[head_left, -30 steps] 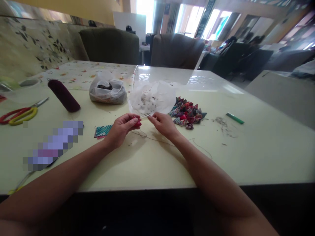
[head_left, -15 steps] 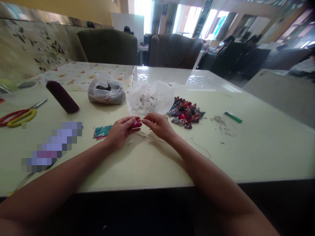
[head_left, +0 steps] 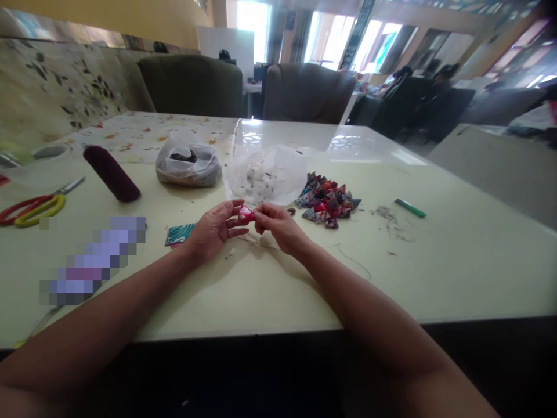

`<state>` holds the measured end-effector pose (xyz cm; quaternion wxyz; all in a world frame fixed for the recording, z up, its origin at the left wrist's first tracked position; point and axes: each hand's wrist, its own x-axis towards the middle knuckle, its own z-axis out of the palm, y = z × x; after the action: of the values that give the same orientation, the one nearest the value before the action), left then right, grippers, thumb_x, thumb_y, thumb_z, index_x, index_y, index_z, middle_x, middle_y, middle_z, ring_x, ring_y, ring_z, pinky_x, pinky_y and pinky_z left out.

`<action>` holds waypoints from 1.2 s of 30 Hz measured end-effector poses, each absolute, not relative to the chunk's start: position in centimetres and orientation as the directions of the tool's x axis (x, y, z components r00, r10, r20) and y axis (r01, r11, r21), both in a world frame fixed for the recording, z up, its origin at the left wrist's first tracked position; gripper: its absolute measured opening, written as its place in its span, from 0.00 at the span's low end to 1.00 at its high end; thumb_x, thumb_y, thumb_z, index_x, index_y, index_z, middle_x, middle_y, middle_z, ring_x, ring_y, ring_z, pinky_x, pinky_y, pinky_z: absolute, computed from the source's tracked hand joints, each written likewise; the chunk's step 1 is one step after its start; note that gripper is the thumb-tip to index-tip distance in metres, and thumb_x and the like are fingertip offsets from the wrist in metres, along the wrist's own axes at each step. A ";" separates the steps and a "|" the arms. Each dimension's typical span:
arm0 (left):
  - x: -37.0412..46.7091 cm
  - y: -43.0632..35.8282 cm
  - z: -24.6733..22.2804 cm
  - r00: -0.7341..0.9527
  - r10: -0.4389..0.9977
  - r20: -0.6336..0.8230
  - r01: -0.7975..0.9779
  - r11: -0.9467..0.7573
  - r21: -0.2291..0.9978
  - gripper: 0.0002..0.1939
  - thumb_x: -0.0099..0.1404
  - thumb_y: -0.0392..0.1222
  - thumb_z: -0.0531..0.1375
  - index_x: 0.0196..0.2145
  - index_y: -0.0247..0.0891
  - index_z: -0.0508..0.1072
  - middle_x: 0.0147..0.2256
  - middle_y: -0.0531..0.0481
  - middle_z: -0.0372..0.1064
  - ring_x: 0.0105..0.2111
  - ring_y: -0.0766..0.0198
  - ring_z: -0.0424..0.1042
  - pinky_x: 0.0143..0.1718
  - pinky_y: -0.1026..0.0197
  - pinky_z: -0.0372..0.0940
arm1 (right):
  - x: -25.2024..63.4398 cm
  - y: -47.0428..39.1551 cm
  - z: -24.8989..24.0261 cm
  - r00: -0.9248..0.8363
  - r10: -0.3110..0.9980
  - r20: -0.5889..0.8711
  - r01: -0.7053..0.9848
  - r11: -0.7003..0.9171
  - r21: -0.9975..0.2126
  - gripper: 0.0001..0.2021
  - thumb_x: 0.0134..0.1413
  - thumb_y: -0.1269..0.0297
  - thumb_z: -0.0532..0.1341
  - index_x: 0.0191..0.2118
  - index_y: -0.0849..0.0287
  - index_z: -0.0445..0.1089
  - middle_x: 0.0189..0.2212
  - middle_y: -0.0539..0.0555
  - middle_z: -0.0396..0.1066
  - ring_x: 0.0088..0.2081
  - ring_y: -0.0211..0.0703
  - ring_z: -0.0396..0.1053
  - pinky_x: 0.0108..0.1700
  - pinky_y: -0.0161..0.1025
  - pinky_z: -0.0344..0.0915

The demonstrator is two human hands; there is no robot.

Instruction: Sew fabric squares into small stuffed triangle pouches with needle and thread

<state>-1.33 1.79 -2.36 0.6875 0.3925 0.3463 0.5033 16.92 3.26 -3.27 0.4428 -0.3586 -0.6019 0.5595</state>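
A small pink-and-white fabric piece (head_left: 245, 213) is held above the table, pinched between the fingertips of my right hand (head_left: 278, 226). My left hand (head_left: 214, 227) is beside it on the left, fingers apart and curved around its edge; whether a fingertip touches it I cannot tell. A thin thread (head_left: 348, 258) lies on the table by my right forearm. Teal patterned cloth pieces (head_left: 179, 234) lie partly behind my left wrist. Just past my right hand sits a heap of small stuffed fabric pieces (head_left: 328, 197) in many colours.
White stuffing lies on a plastic bag (head_left: 282, 174); a filled plastic bag (head_left: 189, 165) stands left of it. Leftward are a dark thread spool (head_left: 112, 174), scissors (head_left: 41, 209) and a blurred-out object (head_left: 93, 261). A green stick-like object (head_left: 409, 208) and thread scraps (head_left: 391, 223) lie right.
My left fingers have opened from around the pink piece. My right hand has shifted slightly and now pinches the piece, which shows more of its white patch.
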 end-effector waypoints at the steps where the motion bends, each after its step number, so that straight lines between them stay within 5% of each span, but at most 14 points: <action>1: -1.3 1.8 -2.3 0.275 0.959 -0.068 -0.416 0.182 0.891 0.17 0.62 0.44 0.67 0.48 0.38 0.75 0.41 0.46 0.76 0.39 0.61 0.77 0.41 0.58 0.74 | 17.0 3.4 -3.4 -0.372 0.924 0.084 -0.126 0.039 -0.991 0.16 0.52 0.51 0.64 0.31 0.59 0.63 0.22 0.45 0.63 0.25 0.32 0.59 0.31 0.34 0.57; 6: -0.8 1.3 -2.4 0.297 0.955 -0.024 -0.365 0.137 0.921 0.15 0.55 0.40 0.71 0.41 0.37 0.77 0.38 0.50 0.75 0.34 0.66 0.75 0.41 0.61 0.72 | 17.2 3.3 -3.2 -0.456 0.889 -0.038 -0.234 -0.162 -0.959 0.21 0.46 0.49 0.71 0.31 0.60 0.64 0.23 0.45 0.63 0.24 0.31 0.61 0.29 0.33 0.57; 14: -1.0 1.2 -2.3 0.384 0.923 -0.030 -0.306 0.158 0.939 0.13 0.60 0.43 0.68 0.41 0.35 0.78 0.32 0.51 0.70 0.30 0.69 0.69 0.37 0.63 0.72 | 17.1 2.8 -3.0 -0.573 0.817 -0.059 -0.213 -0.218 -0.953 0.19 0.47 0.51 0.71 0.34 0.61 0.67 0.24 0.46 0.63 0.25 0.31 0.61 0.29 0.32 0.58; 18: -1.1 1.2 -2.3 0.378 0.925 -0.030 -0.307 0.156 0.939 0.10 0.59 0.43 0.69 0.37 0.35 0.77 0.30 0.53 0.67 0.27 0.71 0.66 0.34 0.64 0.71 | 17.0 2.8 -3.2 -0.511 0.860 -0.008 -0.136 -0.089 -0.987 0.17 0.53 0.50 0.66 0.33 0.60 0.66 0.22 0.46 0.63 0.24 0.32 0.60 0.28 0.33 0.58; 25: -1.3 1.7 -2.8 0.225 0.973 -0.056 -0.239 0.111 0.965 0.14 0.55 0.45 0.71 0.35 0.36 0.76 0.33 0.53 0.68 0.26 0.72 0.65 0.32 0.65 0.68 | 16.9 3.2 -3.0 -0.298 0.910 0.288 -0.013 0.297 -0.955 0.11 0.55 0.57 0.63 0.32 0.59 0.66 0.23 0.45 0.63 0.24 0.32 0.61 0.29 0.33 0.60; 30: -1.1 1.3 -2.4 0.233 0.972 -0.036 -0.117 0.065 0.991 0.16 0.53 0.47 0.72 0.33 0.35 0.73 0.28 0.55 0.67 0.25 0.72 0.66 0.28 0.66 0.64 | 17.0 3.2 -2.7 -0.335 0.896 0.291 0.143 0.353 -0.925 0.08 0.54 0.61 0.62 0.30 0.60 0.67 0.23 0.46 0.65 0.25 0.32 0.63 0.28 0.33 0.60; 36: -0.9 1.1 -2.1 0.253 0.967 0.012 -0.093 0.012 0.996 0.18 0.54 0.47 0.71 0.38 0.34 0.76 0.35 0.50 0.72 0.26 0.70 0.68 0.30 0.64 0.66 | 16.7 3.3 -3.2 -0.298 0.912 0.283 0.071 0.317 -0.946 0.06 0.55 0.64 0.60 0.29 0.59 0.64 0.19 0.45 0.65 0.23 0.32 0.62 0.28 0.32 0.60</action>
<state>-0.87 1.09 -2.07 0.5826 0.5360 0.4080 0.4548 16.74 3.28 -3.20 0.4637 -0.3688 -0.6659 0.4534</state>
